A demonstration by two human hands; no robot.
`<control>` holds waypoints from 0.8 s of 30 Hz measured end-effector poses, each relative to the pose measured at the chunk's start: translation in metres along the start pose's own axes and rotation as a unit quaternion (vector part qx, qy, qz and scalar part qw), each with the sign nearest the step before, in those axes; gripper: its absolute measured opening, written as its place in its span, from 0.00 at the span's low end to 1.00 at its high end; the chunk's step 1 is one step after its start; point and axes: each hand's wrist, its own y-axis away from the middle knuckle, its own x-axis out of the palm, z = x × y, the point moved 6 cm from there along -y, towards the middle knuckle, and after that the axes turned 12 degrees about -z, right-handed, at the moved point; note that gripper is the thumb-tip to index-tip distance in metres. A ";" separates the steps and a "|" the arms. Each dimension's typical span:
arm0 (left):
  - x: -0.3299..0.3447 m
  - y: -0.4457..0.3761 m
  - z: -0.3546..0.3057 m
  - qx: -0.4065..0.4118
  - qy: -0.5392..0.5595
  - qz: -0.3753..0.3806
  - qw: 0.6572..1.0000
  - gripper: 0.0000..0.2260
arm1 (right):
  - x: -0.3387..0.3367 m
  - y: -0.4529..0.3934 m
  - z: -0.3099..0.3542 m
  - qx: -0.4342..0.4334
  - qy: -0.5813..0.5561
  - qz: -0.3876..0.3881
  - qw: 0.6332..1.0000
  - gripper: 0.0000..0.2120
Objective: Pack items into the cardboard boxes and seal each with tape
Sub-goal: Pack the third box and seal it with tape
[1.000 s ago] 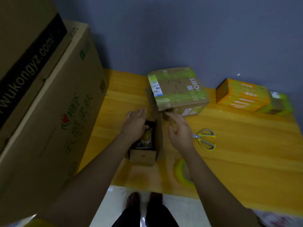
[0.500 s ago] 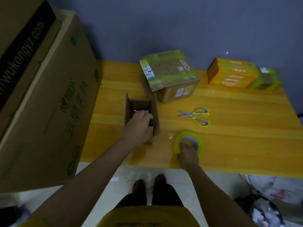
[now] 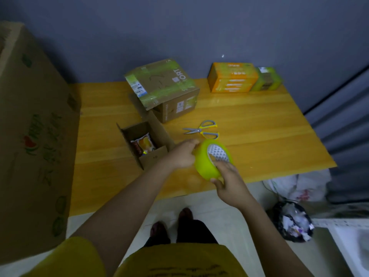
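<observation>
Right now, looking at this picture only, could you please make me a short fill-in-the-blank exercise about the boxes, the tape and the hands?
1. Both hands hold the roll of ____ tape above the table.
2. The flaps of the small box with the snack packet are ____.
3. The scissors lie ____ on the table, beyond the tape.
4. The right hand grips the roll; the ____ hand touches its edge.

Missing words: green; open; untouched; left

I seem to be in a plain home room used for packing parcels: a yellow wooden table [image 3: 249, 124] against a bare grey wall [image 3: 179, 27], big cardboard cartons [image 3: 34, 126], tiled floor [image 3: 217, 204], and rubbish bags [image 3: 293, 222].
</observation>
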 end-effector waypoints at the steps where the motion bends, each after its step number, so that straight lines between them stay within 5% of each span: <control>1: -0.003 -0.001 -0.001 -0.008 0.016 -0.003 1.000 0.16 | -0.006 0.001 -0.001 0.004 -0.001 -0.006 1.000 0.23; 6: -0.025 0.001 -0.011 0.004 0.024 -0.024 0.999 0.08 | -0.016 0.002 0.002 0.001 -0.036 -0.022 0.999 0.23; 11: -0.040 0.005 -0.015 0.029 0.070 -0.044 0.996 0.16 | -0.016 -0.004 0.018 -0.016 -0.064 -0.013 0.998 0.23; 15: -0.063 0.011 -0.016 0.029 0.102 -0.126 0.986 0.08 | -0.012 -0.012 0.027 -0.013 -0.073 -0.001 0.997 0.24; 21: -0.084 0.025 -0.002 -0.001 0.094 -0.102 0.990 0.03 | -0.004 -0.020 0.043 -0.031 -0.098 0.002 0.995 0.25; 24: -0.090 0.028 0.005 -0.016 0.070 -0.119 0.990 0.08 | 0.001 -0.024 0.050 -0.030 -0.121 0.024 0.992 0.25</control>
